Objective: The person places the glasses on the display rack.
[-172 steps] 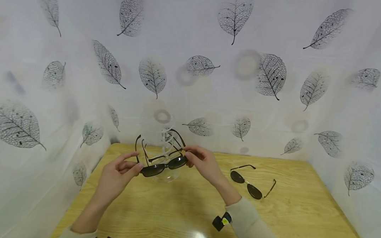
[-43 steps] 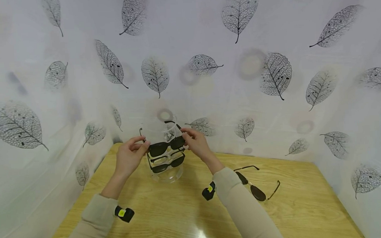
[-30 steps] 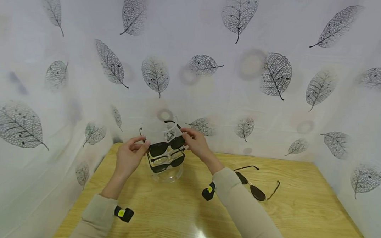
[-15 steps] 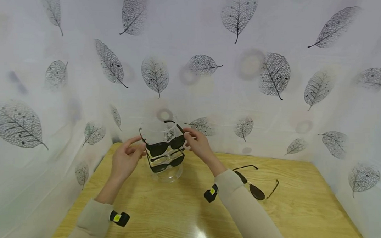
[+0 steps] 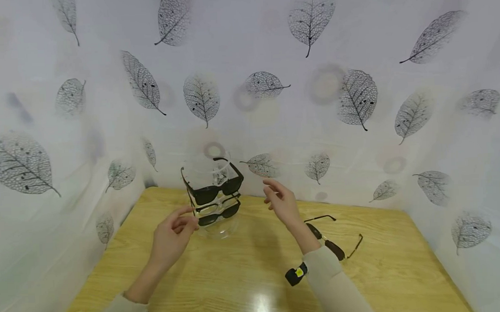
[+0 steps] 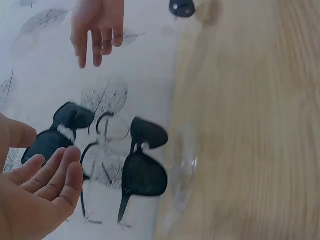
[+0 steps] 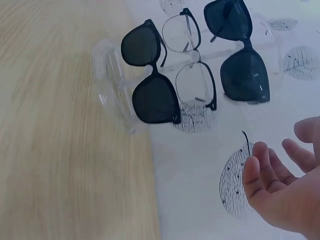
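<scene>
Sunglasses [image 5: 207,195], smooth and dark-lensed, sit on a transparent round-based stand [image 5: 223,231] between loosely curved, empty hands [image 5: 171,238] [image 5: 283,205].

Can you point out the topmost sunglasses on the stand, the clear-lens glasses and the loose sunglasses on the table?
Topmost sunglasses [image 5: 206,195]: head view, left lens.
Clear-lens glasses [image 7: 193,82]: right wrist view, lower lens.
Loose sunglasses [image 5: 335,250]: head view, nearer lens.

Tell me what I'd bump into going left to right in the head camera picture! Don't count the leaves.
Left hand → glasses stand → right hand → loose sunglasses.
</scene>
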Demonstrator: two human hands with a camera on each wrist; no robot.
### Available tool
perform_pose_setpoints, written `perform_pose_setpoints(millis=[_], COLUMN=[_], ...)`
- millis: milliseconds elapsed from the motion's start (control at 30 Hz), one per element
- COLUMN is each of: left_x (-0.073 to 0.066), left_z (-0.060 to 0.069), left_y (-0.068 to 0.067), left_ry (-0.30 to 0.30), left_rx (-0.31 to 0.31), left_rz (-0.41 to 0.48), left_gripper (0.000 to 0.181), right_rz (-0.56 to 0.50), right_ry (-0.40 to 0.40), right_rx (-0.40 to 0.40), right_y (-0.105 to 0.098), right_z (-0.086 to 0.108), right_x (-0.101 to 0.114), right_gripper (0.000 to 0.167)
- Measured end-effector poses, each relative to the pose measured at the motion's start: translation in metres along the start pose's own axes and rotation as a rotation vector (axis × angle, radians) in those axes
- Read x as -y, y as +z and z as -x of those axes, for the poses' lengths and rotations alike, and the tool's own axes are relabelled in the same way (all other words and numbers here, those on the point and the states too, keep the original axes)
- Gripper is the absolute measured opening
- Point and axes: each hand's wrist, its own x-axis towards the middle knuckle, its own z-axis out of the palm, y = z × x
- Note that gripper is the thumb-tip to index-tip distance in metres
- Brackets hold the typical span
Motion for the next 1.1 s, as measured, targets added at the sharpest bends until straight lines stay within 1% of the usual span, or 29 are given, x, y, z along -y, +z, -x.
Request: perform_pose_setpoints(millis=[133,300,367,467,633,767,900,1000,1100], left_x=[0.002,0.007,0.010,0.012,0.007,0.007,0.006,0.005,0.003], left_z=[0.004,0.001,-0.001,-0.002,-0.004,-0.008,-0.011,-0.014,-0.018], left_y=[0.019,0.045,0.055,0.071,0.098,0.121,0.143,0.157,0.169], left_ry=[0.015,-0.018,-0.016,-0.013,-0.001,0.026,0.022,0.030,0.052], left_rx=[0.066,0.166,0.213,0.282,0.375,0.417,0.443,0.465,0.487], left_rz=[0.030,0.099,0.116,0.128,0.129,0.137,0.150,0.162,0.161], left_gripper=[0.033,0.035,0.035,0.035,0.038,0.038,0.038,0.038,0.039], right_rz=[0.012,0.044,0.052,0.061,0.084,0.115,0.132,0.140,0.152], right_ry=[0.027,0.056,0.070,0.090,0.118,0.143,0.172,0.192,0.208], right_rx=[-0.046,-0.105,-0.123,-0.143,-0.198,-0.249,-0.308,-0.348,-0.380], right_y=[-0.018,-0.039,-0.048,-0.061,-0.083,-0.100,-0.115,-0.124,-0.131], right_z=[0.015,0.032,0.040,0.051,0.070,0.086,0.104,0.114,0.124], right_x=[-0.010,-0.018,-0.021,-0.023,-0.029,-0.036,-0.044,-0.051,-0.056], right_gripper=[0.038,0.038,0.038,0.038,0.039,0.041,0.040,0.039,0.038])
